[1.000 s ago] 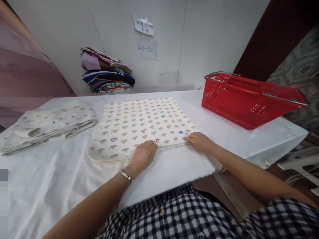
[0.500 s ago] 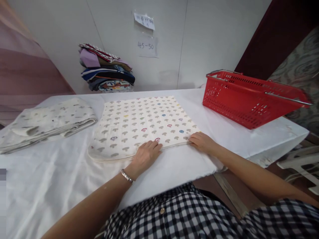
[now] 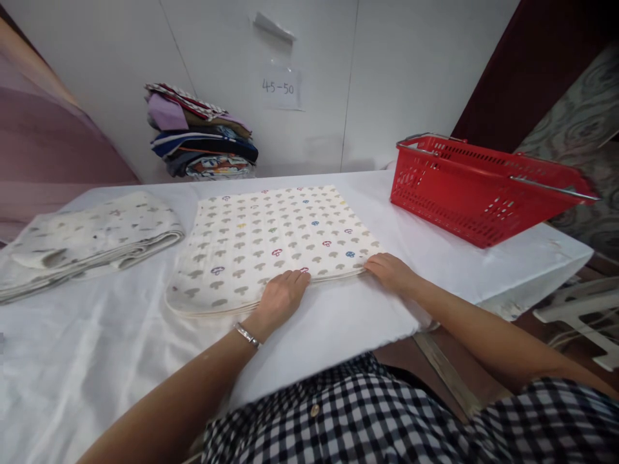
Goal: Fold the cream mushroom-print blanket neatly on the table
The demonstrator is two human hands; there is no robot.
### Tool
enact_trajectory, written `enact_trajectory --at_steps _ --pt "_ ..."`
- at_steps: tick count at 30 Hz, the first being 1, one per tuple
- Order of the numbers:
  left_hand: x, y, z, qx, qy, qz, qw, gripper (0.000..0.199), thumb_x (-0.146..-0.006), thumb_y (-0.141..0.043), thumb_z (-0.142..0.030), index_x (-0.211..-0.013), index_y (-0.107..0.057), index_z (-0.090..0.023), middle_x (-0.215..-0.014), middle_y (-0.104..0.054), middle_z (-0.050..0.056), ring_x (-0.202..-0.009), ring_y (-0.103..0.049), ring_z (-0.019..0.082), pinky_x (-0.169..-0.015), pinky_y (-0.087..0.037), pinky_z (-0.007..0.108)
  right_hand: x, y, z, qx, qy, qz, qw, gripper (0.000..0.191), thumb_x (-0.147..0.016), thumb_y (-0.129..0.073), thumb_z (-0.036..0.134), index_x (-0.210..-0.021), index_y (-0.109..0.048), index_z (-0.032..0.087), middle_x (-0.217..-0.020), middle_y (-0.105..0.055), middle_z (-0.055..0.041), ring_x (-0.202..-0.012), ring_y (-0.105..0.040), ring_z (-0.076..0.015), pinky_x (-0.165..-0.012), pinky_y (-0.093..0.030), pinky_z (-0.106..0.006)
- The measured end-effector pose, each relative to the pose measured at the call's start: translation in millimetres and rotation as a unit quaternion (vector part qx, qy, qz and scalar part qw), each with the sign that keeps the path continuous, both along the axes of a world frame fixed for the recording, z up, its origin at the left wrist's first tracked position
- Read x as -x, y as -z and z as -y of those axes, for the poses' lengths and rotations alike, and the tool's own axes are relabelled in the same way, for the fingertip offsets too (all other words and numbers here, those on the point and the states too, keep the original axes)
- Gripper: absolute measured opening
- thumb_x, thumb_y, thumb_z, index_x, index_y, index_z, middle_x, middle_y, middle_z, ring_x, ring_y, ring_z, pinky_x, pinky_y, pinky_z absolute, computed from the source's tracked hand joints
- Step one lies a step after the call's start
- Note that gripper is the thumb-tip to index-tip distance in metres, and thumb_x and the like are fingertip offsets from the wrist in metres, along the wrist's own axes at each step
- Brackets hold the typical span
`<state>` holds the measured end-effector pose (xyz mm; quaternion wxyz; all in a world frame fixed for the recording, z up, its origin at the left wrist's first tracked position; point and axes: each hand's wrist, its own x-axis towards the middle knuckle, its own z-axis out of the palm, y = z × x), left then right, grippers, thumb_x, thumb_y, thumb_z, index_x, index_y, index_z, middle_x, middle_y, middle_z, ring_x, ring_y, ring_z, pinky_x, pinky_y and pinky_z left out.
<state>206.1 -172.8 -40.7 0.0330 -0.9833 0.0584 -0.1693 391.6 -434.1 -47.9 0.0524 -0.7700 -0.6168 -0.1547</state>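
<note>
A folded white cloth printed with small mushrooms (image 3: 271,238) lies flat on the white-covered table. At the middle of its near edge is my left hand (image 3: 282,294), a bracelet on its wrist, with fingers closed over the edge. My right hand (image 3: 389,274) pinches the near right corner of the same cloth. The layered edge of the cloth shows between and beside the hands; my thumbs are mostly hidden. To the left rests another folded white cloth with a sparse print (image 3: 106,232), touched by neither hand.
A red basket with metal handles (image 3: 483,193) stands at the right of the white table (image 3: 116,361). A stack of folded coloured fabrics (image 3: 203,135) is behind the table at the back left. A paper marked 45-50 (image 3: 282,87) hangs on the wall. A white plastic chair (image 3: 580,322) is at lower right.
The whole view has shifted slightly, and the upper paper on the wall now looks curled over. Both hands remain at the near edge of the mushroom cloth.
</note>
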Motion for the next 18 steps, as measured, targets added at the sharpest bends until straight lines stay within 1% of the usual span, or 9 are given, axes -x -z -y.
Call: enact_trajectory --at_steps 2,5,9,12,15,18 --pt "0.6 -0.9 0.4 -0.005 0.004 0.001 1.0 0.025 -0.094 -0.031 -0.015 -0.101 -0.055 -0.016 -0.082 -0.061 0.006 -0.074 -0.055 0.017 -0.06 -0.038 0.029 0.9 -1.1 -0.7 0.004 -0.004 -0.011 1.0 0.028 -0.091 -0.036 0.014 -0.105 -0.06 0.015 -0.098 -0.063 -0.0103 -0.088 -0.054 -0.0197 -0.076 -0.042 -0.033" --pt "1.4 -2.3 0.9 -0.013 0.005 0.006 1.0 0.025 -0.093 -0.031 -0.013 -0.097 -0.055 -0.017 -0.081 -0.061 0.006 -0.071 -0.054 0.016 -0.058 -0.037 0.028 1.9 -4.3 -1.1 0.022 -0.02 -0.017 0.999 0.028 -0.091 -0.036 0.013 -0.105 -0.06 0.017 -0.099 -0.063 -0.0088 -0.09 -0.054 -0.0188 -0.077 -0.041 -0.032" --pt "2.4 -2.4 0.5 -0.005 0.024 0.004 1.0 0.025 -0.093 -0.031 -0.011 -0.091 -0.056 -0.018 -0.084 -0.06 0.006 -0.073 -0.054 0.016 -0.058 -0.038 0.028 2.7 -7.2 -1.0 0.046 -0.035 0.012 0.998 0.026 -0.091 -0.038 0.014 -0.09 -0.063 0.018 -0.098 -0.061 -0.0085 -0.088 -0.052 -0.0185 -0.076 -0.038 -0.031" --pt "3.5 -2.5 0.1 -0.019 0.048 -0.001 0.999 0.026 -0.091 -0.033 -0.008 -0.09 -0.056 -0.019 -0.1 -0.06 0.007 -0.076 -0.054 0.016 -0.059 -0.04 0.028 3.4 -5.8 -1.6 0.034 -0.013 0.032 0.999 0.026 -0.092 -0.039 0.018 -0.084 -0.064 0.017 -0.098 -0.06 -0.0088 -0.087 -0.05 -0.0188 -0.076 -0.036 -0.031" --pt "4.2 -3.8 1.4 -0.022 0.065 -0.013 0.998 0.027 -0.089 -0.034 -0.006 -0.086 -0.058 -0.019 -0.118 -0.055 0.008 -0.079 -0.054 0.016 -0.061 -0.043 0.03 5.0 -4.0 -2.9 0.023 -0.002 0.033 0.999 0.028 -0.093 -0.038 0.02 -0.082 -0.064 0.017 -0.095 -0.06 -0.0089 -0.086 -0.049 -0.0192 -0.074 -0.035 -0.032" --pt "3.5 -5.4 5.0 -0.005 0.058 -0.024 0.998 0.027 -0.087 -0.035 -0.004 -0.082 -0.058 -0.018 -0.124 -0.052 0.007 -0.082 -0.054 0.016 -0.064 -0.044 0.031 7.5 -6.1 -3.4 0.022 -0.006 0.02 1.0 0.027 -0.092 -0.039 0.019 -0.084 -0.064 0.017 -0.095 -0.059 -0.0092 -0.087 -0.048 -0.0196 -0.076 -0.033 -0.033"
